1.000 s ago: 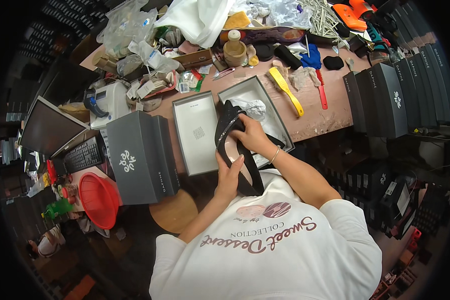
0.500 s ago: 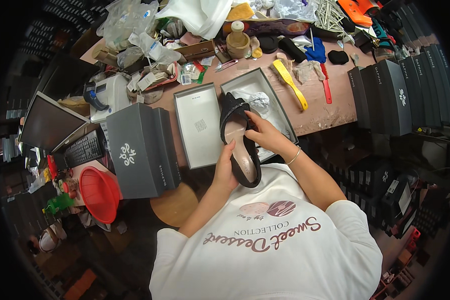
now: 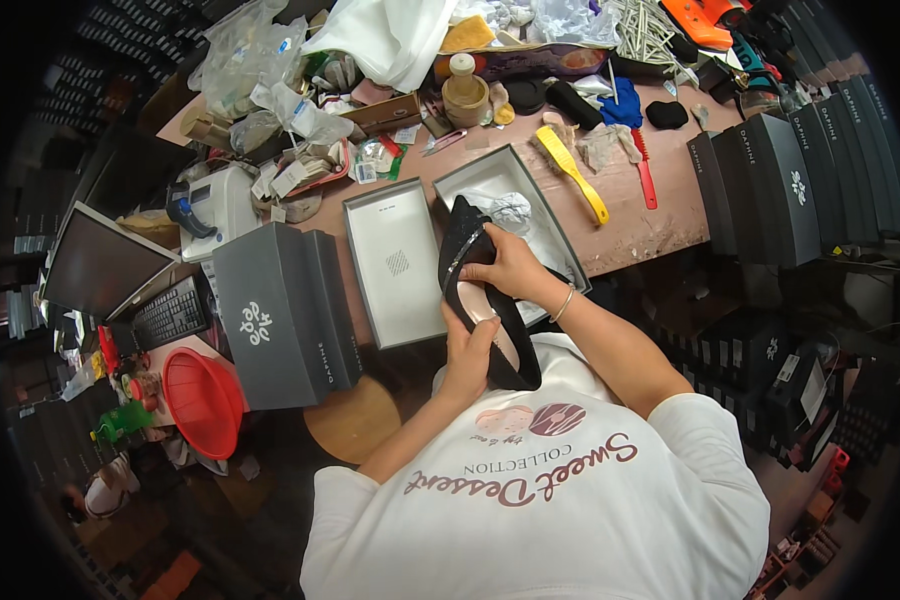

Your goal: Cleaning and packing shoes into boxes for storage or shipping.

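A black open-backed women's shoe [image 3: 515,345] with a beige insole is held over the shoebox, toe pointing away from me. My left hand [image 3: 466,355] grips its near part along the left side, thumb on the insole. Around the upper near the toe, my right hand [image 3: 510,265] is closed, a bracelet on its wrist. Beneath and beyond the shoe stands the open grey shoebox [image 3: 553,215] with white crumpled paper [image 3: 500,208] inside. To its left lies the box lid [image 3: 390,225], its white inside facing up.
Closed dark shoeboxes [image 3: 275,320] stand at the left, more boxes [image 3: 770,190] at the right. A yellow brush [image 3: 573,172] and a red brush [image 3: 644,175] lie right of the open box. Farther left are a keyboard [image 3: 170,312], a monitor [image 3: 105,260] and a red basket [image 3: 198,400].
The shoe has been tilted onto its side, so less insole shows and a shiny band on the upper faces up. My left hand has shifted slightly right along it.
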Tool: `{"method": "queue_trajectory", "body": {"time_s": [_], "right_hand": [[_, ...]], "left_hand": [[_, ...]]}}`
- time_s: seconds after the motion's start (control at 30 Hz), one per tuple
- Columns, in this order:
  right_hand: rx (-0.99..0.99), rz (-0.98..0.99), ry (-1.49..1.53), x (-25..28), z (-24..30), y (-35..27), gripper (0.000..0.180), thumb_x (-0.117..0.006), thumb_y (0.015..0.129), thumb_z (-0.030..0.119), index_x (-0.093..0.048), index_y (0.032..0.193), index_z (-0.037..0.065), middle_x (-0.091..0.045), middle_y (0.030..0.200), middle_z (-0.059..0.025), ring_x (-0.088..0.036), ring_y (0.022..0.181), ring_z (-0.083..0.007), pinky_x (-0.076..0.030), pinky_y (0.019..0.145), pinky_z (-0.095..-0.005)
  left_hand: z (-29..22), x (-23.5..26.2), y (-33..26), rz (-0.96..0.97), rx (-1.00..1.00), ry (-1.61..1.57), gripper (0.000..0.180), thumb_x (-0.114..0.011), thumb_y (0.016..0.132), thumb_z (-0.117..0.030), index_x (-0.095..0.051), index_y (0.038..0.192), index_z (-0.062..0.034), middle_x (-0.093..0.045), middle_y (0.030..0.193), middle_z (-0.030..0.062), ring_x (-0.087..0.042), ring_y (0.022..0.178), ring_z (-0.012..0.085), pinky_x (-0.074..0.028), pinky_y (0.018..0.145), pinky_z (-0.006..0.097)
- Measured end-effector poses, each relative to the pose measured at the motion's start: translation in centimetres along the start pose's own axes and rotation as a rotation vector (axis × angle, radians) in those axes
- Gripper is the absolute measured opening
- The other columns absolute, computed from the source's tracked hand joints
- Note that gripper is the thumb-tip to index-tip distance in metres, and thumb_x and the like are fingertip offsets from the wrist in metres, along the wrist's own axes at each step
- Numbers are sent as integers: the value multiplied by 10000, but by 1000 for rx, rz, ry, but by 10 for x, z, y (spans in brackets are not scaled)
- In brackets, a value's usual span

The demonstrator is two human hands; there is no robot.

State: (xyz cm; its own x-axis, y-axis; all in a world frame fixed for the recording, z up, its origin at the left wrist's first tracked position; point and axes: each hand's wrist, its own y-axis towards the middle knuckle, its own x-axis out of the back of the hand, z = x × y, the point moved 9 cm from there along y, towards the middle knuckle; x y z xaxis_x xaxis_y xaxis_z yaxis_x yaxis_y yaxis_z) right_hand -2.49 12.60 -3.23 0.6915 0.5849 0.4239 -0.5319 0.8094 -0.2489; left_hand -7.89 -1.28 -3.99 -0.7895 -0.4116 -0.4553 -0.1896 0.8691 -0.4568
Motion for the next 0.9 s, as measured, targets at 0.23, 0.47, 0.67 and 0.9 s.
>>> {"method": "queue_trajectory", "body": {"time_s": [0.23, 0.47, 0.67, 0.9], "right_hand": [[46, 95, -74, -2, -1, -1, 691, -768, 717, 265, -456, 1196, -123, -620, 974, -300, -622, 939, -404, -488, 817, -397], [109, 16, 46, -2, -12, -15, 674, -691, 797, 188, -374, 1330, -77, -593, 1125, -233, -594, 1021, -259, -465, 884, -327], [195, 248, 23, -13, 27, -18, 681, -686, 824, 356, -450, 1294, -76, -629, 1034, -242, -627, 881, -302, -490, 801, -346], [-30, -440, -43, 193, -111, 32, 241, -626, 862, 186, -671, 997, -8, -690, 843, -128, -657, 770, -189, -507, 693, -301]], "left_hand": [[10, 1, 0, 24, 82, -82, 652, -524, 855, -46, -207, 1423, -85, -415, 1283, 107, -451, 1135, 183, -385, 972, 323], [-15, 33, 28, -115, 26, -72, 608, -443, 973, -384, -228, 1456, -84, -390, 1398, 105, -429, 1243, 223, -344, 1039, 343], [-45, 12, 101, 350, 120, -273, 532, -419, 979, -431, -408, 1328, -30, -571, 1220, 161, -552, 1138, 273, -427, 1004, 404], [-32, -37, 126, 464, 229, -220, 458, -440, 973, -395, -456, 1223, -11, -620, 1033, 151, -617, 1007, 306, -499, 908, 474]]}}
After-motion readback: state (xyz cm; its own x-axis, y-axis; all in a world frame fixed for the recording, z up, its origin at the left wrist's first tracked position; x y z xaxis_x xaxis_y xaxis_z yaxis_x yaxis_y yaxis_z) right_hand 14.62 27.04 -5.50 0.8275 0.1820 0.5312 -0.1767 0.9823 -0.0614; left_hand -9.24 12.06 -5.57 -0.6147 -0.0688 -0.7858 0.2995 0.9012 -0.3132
